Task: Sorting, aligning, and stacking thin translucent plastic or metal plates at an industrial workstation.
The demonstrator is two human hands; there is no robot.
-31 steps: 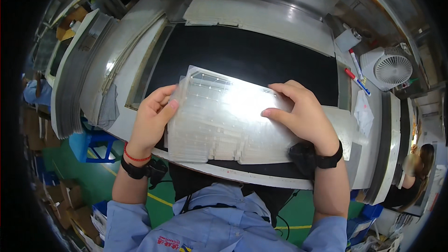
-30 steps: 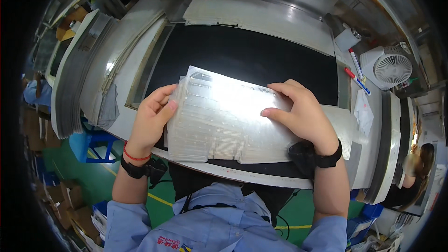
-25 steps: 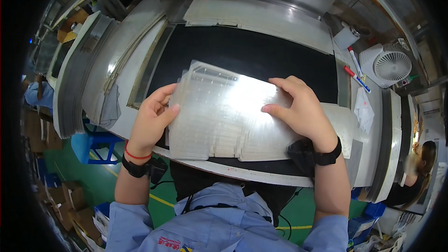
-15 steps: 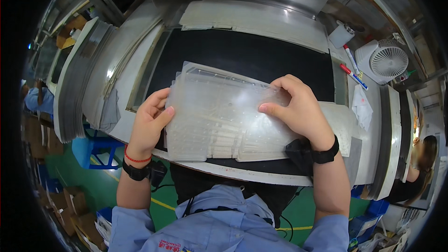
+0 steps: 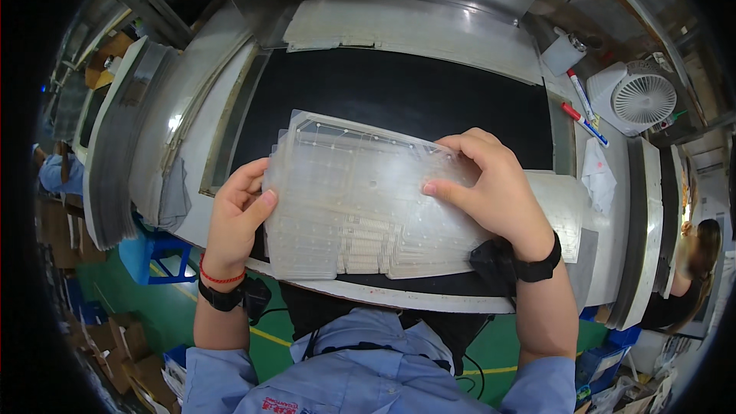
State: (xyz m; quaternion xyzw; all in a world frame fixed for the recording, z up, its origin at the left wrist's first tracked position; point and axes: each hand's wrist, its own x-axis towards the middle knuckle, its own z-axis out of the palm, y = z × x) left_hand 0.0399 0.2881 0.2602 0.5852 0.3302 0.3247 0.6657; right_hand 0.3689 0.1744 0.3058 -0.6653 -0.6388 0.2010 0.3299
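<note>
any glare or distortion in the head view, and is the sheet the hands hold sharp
Head view: strong fisheye, the black work mat's edges bow toward a dark rim; overhead light glints on the grey metal bench surround; the translucent ribbed plastic sheet, gripped by left hand and right hand, is sharp with only faint sheen.

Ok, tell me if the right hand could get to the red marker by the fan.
Probably yes. The right hand rests on the clear plastic sheets, and the red marker lies beyond it to the right, near the white fan, with nothing standing between. It would have to let go of the sheets.
</note>
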